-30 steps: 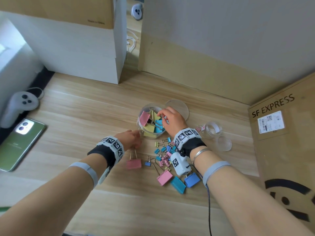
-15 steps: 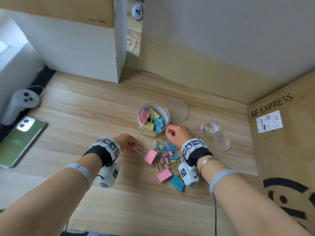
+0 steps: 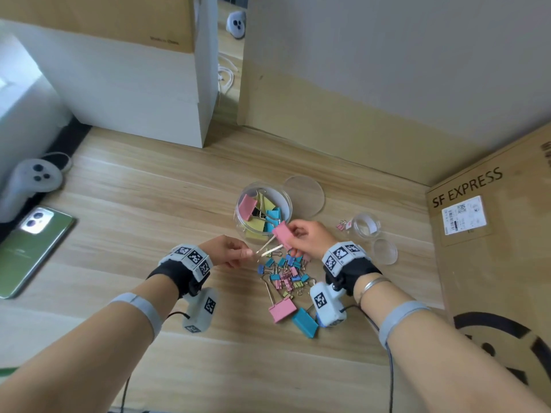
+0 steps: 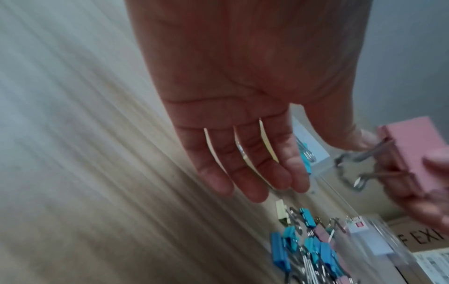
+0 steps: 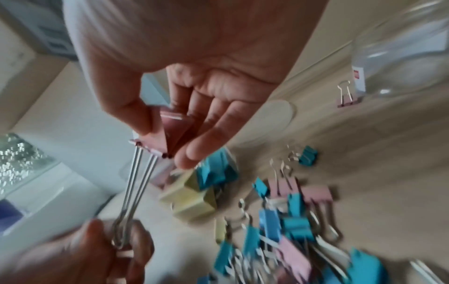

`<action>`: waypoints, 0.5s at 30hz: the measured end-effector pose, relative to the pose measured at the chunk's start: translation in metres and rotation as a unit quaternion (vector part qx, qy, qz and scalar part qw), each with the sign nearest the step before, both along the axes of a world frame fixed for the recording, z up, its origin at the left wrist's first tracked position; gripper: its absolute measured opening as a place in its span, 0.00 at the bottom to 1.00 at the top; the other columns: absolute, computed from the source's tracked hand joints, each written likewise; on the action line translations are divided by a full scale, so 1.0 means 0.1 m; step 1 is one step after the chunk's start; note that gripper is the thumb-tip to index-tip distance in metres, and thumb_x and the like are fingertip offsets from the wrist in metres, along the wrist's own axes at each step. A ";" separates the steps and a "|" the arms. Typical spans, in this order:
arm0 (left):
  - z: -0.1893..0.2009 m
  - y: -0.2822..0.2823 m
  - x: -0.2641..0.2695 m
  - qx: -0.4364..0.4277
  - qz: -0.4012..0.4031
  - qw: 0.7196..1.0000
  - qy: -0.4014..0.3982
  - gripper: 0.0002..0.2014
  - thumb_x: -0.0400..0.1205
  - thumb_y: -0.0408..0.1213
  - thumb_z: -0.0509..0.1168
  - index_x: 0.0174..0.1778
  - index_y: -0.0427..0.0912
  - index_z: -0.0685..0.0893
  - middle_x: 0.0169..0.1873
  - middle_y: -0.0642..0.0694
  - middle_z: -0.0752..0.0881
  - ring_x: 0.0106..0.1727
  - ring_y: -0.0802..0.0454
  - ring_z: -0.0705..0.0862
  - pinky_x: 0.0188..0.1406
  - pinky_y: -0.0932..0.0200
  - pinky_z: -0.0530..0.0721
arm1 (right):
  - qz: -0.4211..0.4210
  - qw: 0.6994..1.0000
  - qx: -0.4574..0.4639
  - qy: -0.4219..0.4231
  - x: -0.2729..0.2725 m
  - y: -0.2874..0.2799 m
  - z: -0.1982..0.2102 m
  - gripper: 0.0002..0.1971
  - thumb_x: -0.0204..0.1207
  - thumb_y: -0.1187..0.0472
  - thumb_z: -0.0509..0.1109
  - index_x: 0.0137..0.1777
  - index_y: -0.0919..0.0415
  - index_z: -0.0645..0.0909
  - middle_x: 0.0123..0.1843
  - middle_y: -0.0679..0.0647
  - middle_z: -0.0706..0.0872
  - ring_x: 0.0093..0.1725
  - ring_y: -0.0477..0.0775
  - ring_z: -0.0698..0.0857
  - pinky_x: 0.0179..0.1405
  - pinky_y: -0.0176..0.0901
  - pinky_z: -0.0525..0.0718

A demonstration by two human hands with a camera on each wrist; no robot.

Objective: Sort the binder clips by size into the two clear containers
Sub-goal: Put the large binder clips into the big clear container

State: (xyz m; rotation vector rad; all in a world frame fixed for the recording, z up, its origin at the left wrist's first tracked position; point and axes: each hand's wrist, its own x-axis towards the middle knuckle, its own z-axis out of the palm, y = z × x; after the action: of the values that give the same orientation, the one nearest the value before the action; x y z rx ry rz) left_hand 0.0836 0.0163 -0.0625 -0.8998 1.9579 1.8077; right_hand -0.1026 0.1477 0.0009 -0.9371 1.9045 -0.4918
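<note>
A large pink binder clip (image 3: 281, 234) hangs in the air just in front of the large clear container (image 3: 288, 204), which holds several big clips. My right hand (image 3: 304, 236) pinches the clip's pink body (image 5: 167, 132) between thumb and fingers. My left hand (image 3: 234, 251) is at the ends of its wire handles (image 5: 136, 184). In the left wrist view the left fingers (image 4: 248, 173) are straight, and only the thumb (image 4: 340, 138) touches the handles. The small clear container (image 3: 366, 225) stands to the right. A pile of small clips (image 3: 286, 272) lies below my hands.
Two clear lids lie flat: a big one (image 3: 304, 196) behind the large container, a small one (image 3: 384, 251) by the small one. A pink clip (image 3: 281, 308) and a teal clip (image 3: 304, 321) lie near me. A phone (image 3: 32, 248) and a controller (image 3: 29, 181) are far left, a cardboard box (image 3: 492, 263) at the right.
My left hand lifted the large pink clip by its handles and carried it right. My right hand left the container, dipped to the pile, then took the clip's body.
</note>
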 end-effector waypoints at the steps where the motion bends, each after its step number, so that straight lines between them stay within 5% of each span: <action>1: 0.01 -0.02 0.00 -0.002 0.010 1.000 -0.007 0.06 0.81 0.43 0.64 0.38 0.50 0.83 0.37 0.47 0.84 0.37 0.54 0.84 0.44 0.62 0.84 | -0.021 1.000 -0.016 0.004 -0.06 -0.03 0.06 0.16 0.78 0.65 0.66 0.65 0.62 0.77 0.44 0.49 0.85 0.34 0.44 0.84 0.37 0.36 0.88; 4: 0.07 -0.11 0.00 -0.008 0.062 0.998 -0.016 0.20 0.70 0.61 0.66 0.37 0.46 0.81 0.35 0.46 0.82 0.35 0.51 0.81 0.37 0.61 0.81 | -0.092 0.992 -0.074 0.044 -0.21 -0.18 0.23 0.21 0.79 0.65 0.64 0.72 0.61 0.72 0.41 0.47 0.83 0.35 0.44 0.83 0.38 0.36 0.87; 6: 0.09 -0.15 -0.01 -0.003 0.106 0.994 -0.014 0.32 0.67 0.68 0.63 0.46 0.39 0.83 0.34 0.47 0.80 0.35 0.51 0.80 0.36 0.61 0.80 | -0.108 0.986 -0.096 0.083 -0.26 -0.33 0.28 0.22 0.80 0.63 0.63 0.74 0.60 0.70 0.42 0.46 0.84 0.33 0.42 0.82 0.34 0.33 0.87; 8: 0.12 -0.17 -0.06 -0.007 0.142 0.990 -0.008 0.30 0.80 0.57 0.55 0.61 0.32 0.77 0.35 0.47 0.77 0.35 0.51 0.79 0.37 0.59 0.80 | -0.091 0.986 -0.080 0.113 -0.23 -0.47 0.27 0.22 0.81 0.60 0.63 0.75 0.57 0.70 0.52 0.50 0.86 0.30 0.41 0.80 0.26 0.31 0.82; 11: 0.18 -0.18 -0.13 -0.047 0.217 0.974 0.036 0.14 0.83 0.47 0.56 0.56 0.39 0.72 0.38 0.45 0.75 0.33 0.50 0.77 0.35 0.57 0.80 | -0.024 0.988 -0.016 0.151 -0.12 -0.60 0.16 0.17 0.80 0.56 0.64 0.67 0.54 0.72 0.58 0.53 0.87 0.28 0.43 0.79 0.24 0.33 0.76; 13: 0.23 -0.18 -0.18 -0.069 0.269 0.959 0.065 0.10 0.82 0.43 0.60 0.55 0.44 0.69 0.42 0.44 0.74 0.36 0.48 0.78 0.32 0.58 0.80 | 0.034 0.982 0.022 0.182 -0.06 -0.64 0.09 0.11 0.79 0.54 0.64 0.59 0.52 0.72 0.56 0.52 0.87 0.30 0.46 0.81 0.27 0.39 0.81; 15: 0.27 -0.19 -0.23 -0.064 0.283 0.954 0.073 0.16 0.82 0.41 0.62 0.65 0.49 0.68 0.51 0.41 0.74 0.47 0.43 0.79 0.36 0.56 0.83 | 0.061 0.973 0.030 0.220 -0.04 -0.66 0.05 0.08 0.79 0.53 0.65 0.55 0.51 0.73 0.56 0.52 0.87 0.38 0.51 0.86 0.39 0.46 0.88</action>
State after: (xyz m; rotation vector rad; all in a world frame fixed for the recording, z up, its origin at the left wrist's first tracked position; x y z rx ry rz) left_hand 0.0607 -0.0024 -0.0356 -1.5378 2.0682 2.1076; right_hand -0.1062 0.0818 0.0057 -1.1879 2.2218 -0.1581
